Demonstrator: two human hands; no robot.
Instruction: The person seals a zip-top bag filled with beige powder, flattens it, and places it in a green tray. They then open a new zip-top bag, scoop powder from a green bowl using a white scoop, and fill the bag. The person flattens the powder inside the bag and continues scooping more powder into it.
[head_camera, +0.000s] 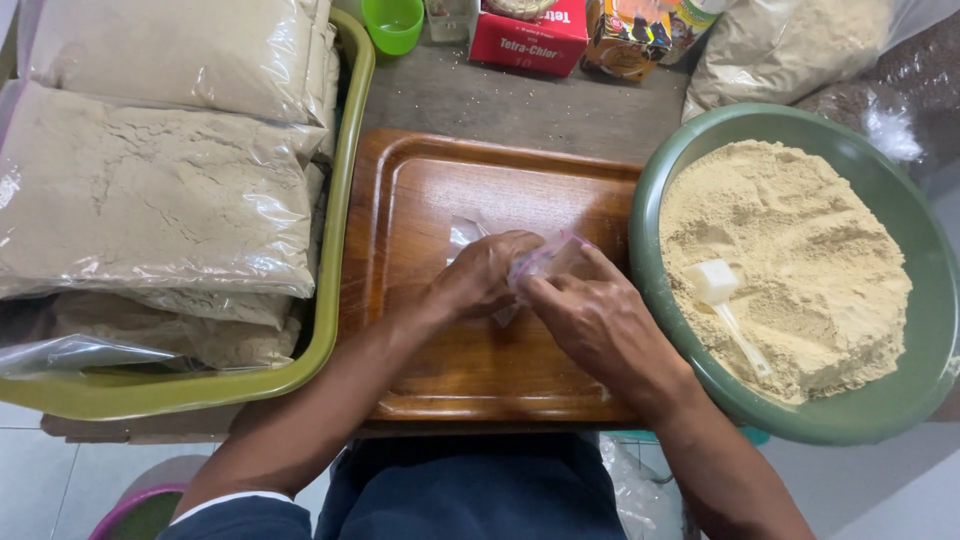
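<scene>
Both hands meet over a brown wooden tray (420, 180). My left hand (478, 278) and my right hand (590, 320) pinch the same small clear plastic bag (545, 258), which has a pinkish strip along its mouth. Part of the bag's thin film (463, 234) shows behind my left fingers; whether anything is inside it cannot be seen. To the right stands a green bowl (660, 180) heaped with tan powder (790, 250), and a white plastic scoop (722, 292) lies half sunk in the powder.
A light-green bin (335, 300) on the left holds several large clear bags of tan powder (150, 190). At the back stand a green cup (393, 22), a red box (528, 38), a printed packet (630, 40) and more powder bags (780, 45).
</scene>
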